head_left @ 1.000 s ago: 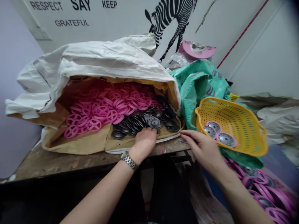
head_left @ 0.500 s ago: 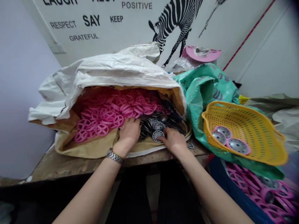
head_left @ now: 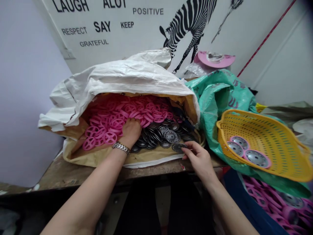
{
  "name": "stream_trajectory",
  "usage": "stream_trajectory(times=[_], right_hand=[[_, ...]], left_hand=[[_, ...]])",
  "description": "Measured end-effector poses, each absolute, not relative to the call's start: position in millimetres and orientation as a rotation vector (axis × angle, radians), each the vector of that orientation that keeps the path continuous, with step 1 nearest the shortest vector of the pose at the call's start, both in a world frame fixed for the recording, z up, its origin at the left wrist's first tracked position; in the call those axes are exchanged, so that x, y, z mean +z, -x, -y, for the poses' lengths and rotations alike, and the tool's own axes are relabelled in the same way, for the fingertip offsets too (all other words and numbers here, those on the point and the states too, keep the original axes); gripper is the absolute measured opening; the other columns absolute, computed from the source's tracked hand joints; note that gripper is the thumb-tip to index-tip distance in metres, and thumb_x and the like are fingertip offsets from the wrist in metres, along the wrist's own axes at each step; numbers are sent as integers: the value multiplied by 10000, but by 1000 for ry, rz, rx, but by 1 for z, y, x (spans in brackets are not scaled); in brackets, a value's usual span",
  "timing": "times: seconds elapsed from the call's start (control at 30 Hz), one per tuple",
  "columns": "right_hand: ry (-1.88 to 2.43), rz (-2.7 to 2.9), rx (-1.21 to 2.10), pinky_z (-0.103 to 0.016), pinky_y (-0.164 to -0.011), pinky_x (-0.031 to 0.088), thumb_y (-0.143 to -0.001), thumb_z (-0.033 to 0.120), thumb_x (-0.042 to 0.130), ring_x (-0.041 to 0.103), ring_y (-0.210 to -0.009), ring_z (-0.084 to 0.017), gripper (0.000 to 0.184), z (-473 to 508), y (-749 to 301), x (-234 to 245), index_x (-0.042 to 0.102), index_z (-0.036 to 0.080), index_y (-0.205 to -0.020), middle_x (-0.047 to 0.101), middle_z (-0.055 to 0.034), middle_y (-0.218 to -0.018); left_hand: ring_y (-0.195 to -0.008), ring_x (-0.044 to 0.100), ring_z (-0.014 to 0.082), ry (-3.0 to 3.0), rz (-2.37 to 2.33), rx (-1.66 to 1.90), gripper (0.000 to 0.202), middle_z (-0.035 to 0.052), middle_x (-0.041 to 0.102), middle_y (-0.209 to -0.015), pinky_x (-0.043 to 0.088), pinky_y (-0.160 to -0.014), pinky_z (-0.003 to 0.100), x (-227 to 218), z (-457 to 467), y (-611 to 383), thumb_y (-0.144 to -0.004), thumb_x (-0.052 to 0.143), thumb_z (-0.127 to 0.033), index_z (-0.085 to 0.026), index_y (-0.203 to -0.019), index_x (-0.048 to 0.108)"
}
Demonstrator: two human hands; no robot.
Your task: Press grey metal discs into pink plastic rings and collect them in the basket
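Observation:
A white sack (head_left: 127, 76) lies open on its side on the wooden table (head_left: 73, 171), spilling pink spoked rings (head_left: 114, 117) and dark metal discs (head_left: 158, 135). My left hand (head_left: 130, 130), with a metal watch at the wrist, reaches into the pink rings with fingers curled down among them; what they hold is hidden. My right hand (head_left: 199, 160) pinches one dark metal disc (head_left: 178, 147) at the front edge of the pile, by the sack's mouth.
A yellow perforated basket (head_left: 269, 137) at the right holds three pink-rimmed discs (head_left: 256, 157) and rests on a green bag (head_left: 220, 94). Below it lies a heap of assembled pink wheels (head_left: 276, 202). A pink hat (head_left: 215, 58) sits behind, against the wall.
My left hand moved from the dark discs further left into the pink rings. My right hand came over from the basket, reached the disc pile and drew one disc back toward the edge.

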State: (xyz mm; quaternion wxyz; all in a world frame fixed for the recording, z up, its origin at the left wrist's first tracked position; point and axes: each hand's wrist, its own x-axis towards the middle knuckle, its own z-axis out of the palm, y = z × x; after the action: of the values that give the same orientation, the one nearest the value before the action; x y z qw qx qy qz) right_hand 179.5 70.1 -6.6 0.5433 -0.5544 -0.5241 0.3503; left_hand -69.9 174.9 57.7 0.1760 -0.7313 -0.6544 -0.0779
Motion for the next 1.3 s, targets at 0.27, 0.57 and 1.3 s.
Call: stream_trajectory(times=[0.27,0.57,1.3], right_hand=[[1149,1136,1064,-310,-755,523,-768,487,713,670,-852,-214,348,-43,-180,-3,691,211,-980,737,-58,-947],[1072,844,1135,-283,-661,515,-662,417,839,609,-725,-171,330,-37,-176,2,668,221,-864,676,-8,-809],[851,626,1756,-273,-723,521,-694,360,838,607,-744,-127,249,-10,-152,13,683,212,-822,693,11,-825]], left_hand=[[-1059,590,323,2131,1797,-262,269,167,669,-1024,515,-790,375,62,-183,72,-906,445,-169,-112,-997,692],[-905,637,215,2230,1636,-414,272,90,649,-1018,498,-756,290,73,-130,66,-1001,390,-296,-157,-995,623],[-1012,637,197,2880,667,-386,222,86,671,-1012,563,-907,337,50,-25,42,-976,408,-143,-167,-1011,626]])
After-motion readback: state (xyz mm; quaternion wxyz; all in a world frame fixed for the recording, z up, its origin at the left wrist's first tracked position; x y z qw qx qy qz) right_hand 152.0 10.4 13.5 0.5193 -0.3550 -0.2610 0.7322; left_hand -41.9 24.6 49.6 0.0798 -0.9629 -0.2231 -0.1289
